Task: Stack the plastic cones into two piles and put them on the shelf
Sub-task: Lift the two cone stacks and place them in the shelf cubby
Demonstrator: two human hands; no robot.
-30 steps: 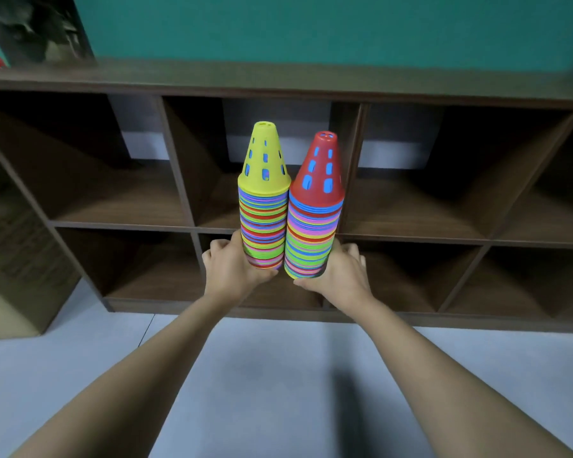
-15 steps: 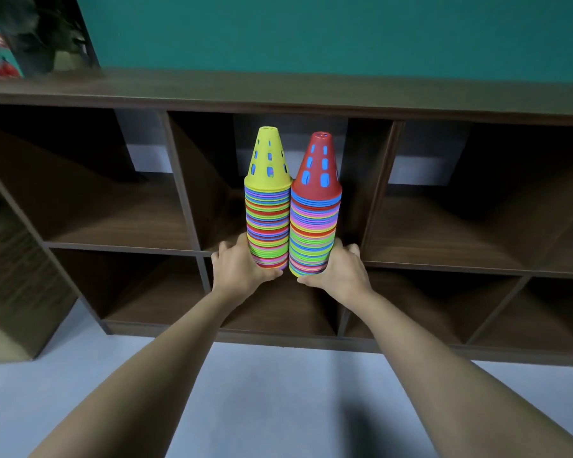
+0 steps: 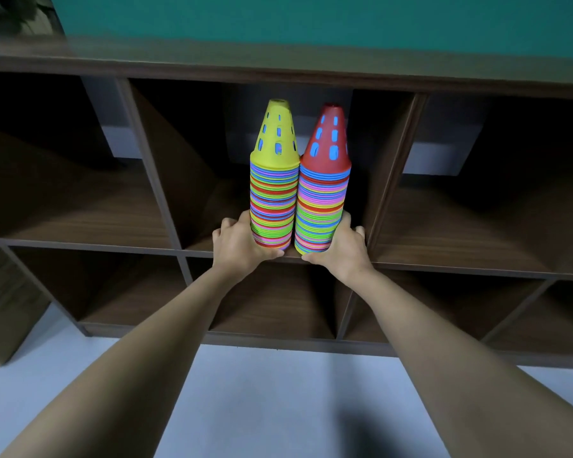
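Closest in, a smooth pale grey-blue floor [image 3: 278, 408] runs under two bare forearms that reach forward and converge. The left hand [image 3: 240, 247] curls round the base of the yellow-topped pile [image 3: 273, 200], thumb across the front of the lowest rims and fingers wrapped behind. The right hand [image 3: 339, 251] grips the base of the red-topped pile [image 3: 323, 206] in the same way from the other side. Both piles stand upright and touch along their sides. Each is a tight column of thin plastic rims in blue, pink, green, orange and red, capped by one tapered cone with a flat top and oval slots through which blue shows. Their bases sit at the front lip of a middle compartment in the upper row of the shelf [image 3: 278, 66]; whether they rest on the board or are held just above it cannot be told. The shelf is dark brown wood-grain board, cut into square open cubbies in two rows, with a flat top plank. Behind it rises a matte teal wall [image 3: 311, 18].
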